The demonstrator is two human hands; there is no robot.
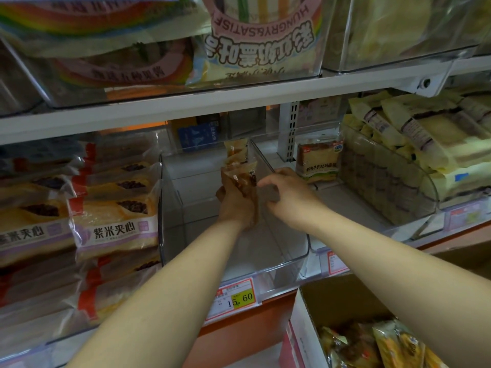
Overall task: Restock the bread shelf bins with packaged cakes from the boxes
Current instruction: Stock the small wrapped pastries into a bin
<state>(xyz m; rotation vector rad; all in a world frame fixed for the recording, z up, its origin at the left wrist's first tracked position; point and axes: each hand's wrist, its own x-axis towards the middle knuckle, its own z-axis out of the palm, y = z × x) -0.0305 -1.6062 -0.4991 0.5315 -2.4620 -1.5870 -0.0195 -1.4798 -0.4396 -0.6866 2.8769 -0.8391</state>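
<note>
Store shelving of white metal fills the view, with wrapped breads stacked on either side. Inside the nearly bare middle clear plastic bin (265,261), against its right wall, the left hand (233,205) grips a small brown cake in a transparent wrapper (240,176), standing it on edge in front of a similar packet (235,150) at the back. The right hand (289,192) hovers just beside it, fingers curled; whether it pinches the wrapper I cannot tell. The cake is probably light, soft and easily squashed, and its film slippery, so a loose hold across the flat faces suits it better than a squeeze. It shows dark brown through crinkled film, with a small dark label. More glossy packets (372,343) lie in the open cardboard box (332,296) at lower right.
</note>
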